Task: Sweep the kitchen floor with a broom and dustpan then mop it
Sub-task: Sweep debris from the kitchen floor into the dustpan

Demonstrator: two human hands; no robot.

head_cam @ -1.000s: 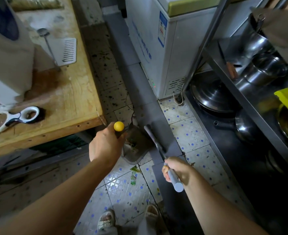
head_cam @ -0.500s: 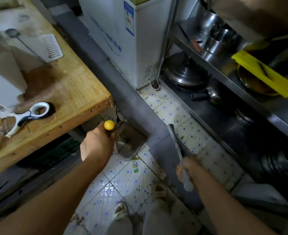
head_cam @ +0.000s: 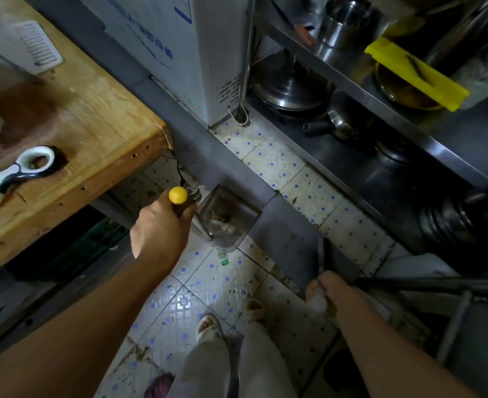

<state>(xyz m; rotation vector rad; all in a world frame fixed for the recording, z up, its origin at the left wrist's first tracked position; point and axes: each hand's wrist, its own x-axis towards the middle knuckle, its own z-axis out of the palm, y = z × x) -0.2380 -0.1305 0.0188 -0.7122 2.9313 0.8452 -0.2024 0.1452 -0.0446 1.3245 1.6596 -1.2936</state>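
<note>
Shifted rightward and farther along the aisle since a second ago, with the wooden counter now filling more of the left side and the steel shelf more of the right. Left hand closed around the dark handle topped by a yellow knob, carrying the dustpan just beyond the fingers, near the counter's corner. Held tilted with the mouth up, probably so the scraps already lying inside stay put. Right hand wrapped around the grey broom handle, which runs down and away toward the grey strip beside the shelf; bristles out of sight. Kept low and off to the right, likely to leave the pan side free. A green scrap lying on the tiled floor just near of the pan, not yet collected. Specks of dirt across the tiles near the sandalled feet. Sweeping seemingly partway done; no mop visible anywhere. Next: probably pan down by the scrap, broom brought across.
</note>
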